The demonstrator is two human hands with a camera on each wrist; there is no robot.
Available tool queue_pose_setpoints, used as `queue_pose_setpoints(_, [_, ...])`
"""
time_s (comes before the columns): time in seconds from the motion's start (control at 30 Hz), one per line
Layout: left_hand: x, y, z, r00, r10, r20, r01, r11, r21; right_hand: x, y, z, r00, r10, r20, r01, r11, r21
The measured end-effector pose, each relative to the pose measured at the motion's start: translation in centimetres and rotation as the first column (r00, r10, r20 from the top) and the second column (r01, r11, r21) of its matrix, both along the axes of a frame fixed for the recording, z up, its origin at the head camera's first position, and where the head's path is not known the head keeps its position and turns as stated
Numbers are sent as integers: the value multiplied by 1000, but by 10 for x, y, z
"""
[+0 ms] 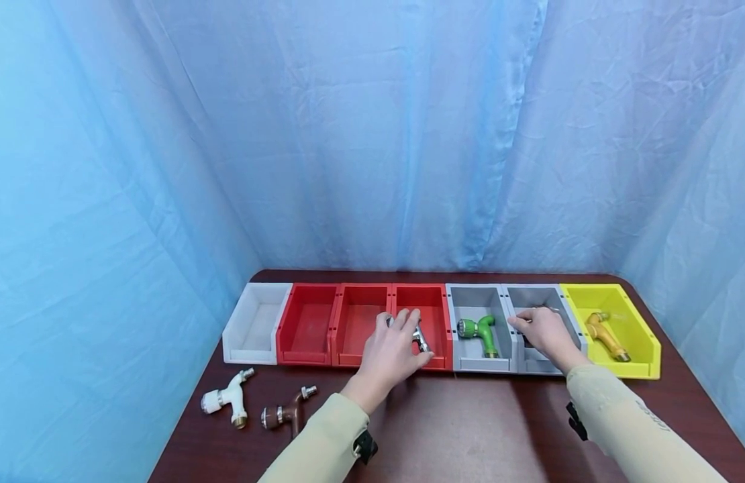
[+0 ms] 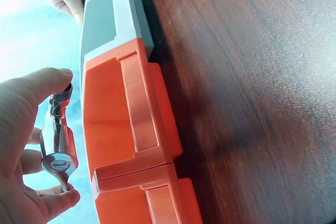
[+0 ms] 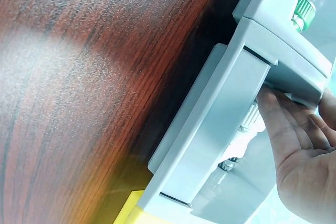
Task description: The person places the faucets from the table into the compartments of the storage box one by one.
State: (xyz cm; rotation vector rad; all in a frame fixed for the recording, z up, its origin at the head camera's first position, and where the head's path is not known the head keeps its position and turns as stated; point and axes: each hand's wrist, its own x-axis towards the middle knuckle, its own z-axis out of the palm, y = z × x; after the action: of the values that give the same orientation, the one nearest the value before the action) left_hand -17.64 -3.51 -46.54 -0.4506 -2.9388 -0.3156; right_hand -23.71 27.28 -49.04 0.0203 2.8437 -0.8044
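My left hand [image 1: 392, 349] holds a chrome tap [image 2: 58, 135] over the red bin [image 1: 435, 305] beside the grey ones. In the left wrist view, the thumb is at its dark threaded end and fingertips are at the opposite end. My right hand [image 1: 544, 332] reaches into the right grey bin [image 1: 532, 295], with the thumb at the dividing wall. Seen from the right wrist, its fingers are mostly straight and nothing shows between them. A pale, shiny tap [image 3: 244, 137] lies in that bin beside the fingers, partly hidden by the bin's front.
A green tap [image 1: 484, 332] lies in the left grey bin, a yellow tap [image 1: 602, 335] in the yellow bin [image 1: 647, 352]. On the table at left are a white tap [image 1: 230, 399] and a brown tap [image 1: 288, 412], the latter partly behind the left sleeve. A white bin [image 1: 258, 322] ends the row.
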Motion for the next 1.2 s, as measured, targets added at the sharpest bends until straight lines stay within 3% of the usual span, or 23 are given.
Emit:
queue_pose_setpoints(0.5, [-20, 8, -9, 996, -34, -86, 24, 993, -113, 3, 0, 2, 999, 20, -51, -20, 1000, 6])
queue_pose_setpoints(0.97, [-31, 21, -14, 999, -18, -41, 12, 991, -137, 3, 1, -1, 999, 13, -49, -14, 1000, -6])
queue_pose_setpoints(1.2, [-37, 23, -18, 999, -39, -16, 36, 989, -144, 4, 1, -1, 998, 6, -61, -7, 1000, -14])
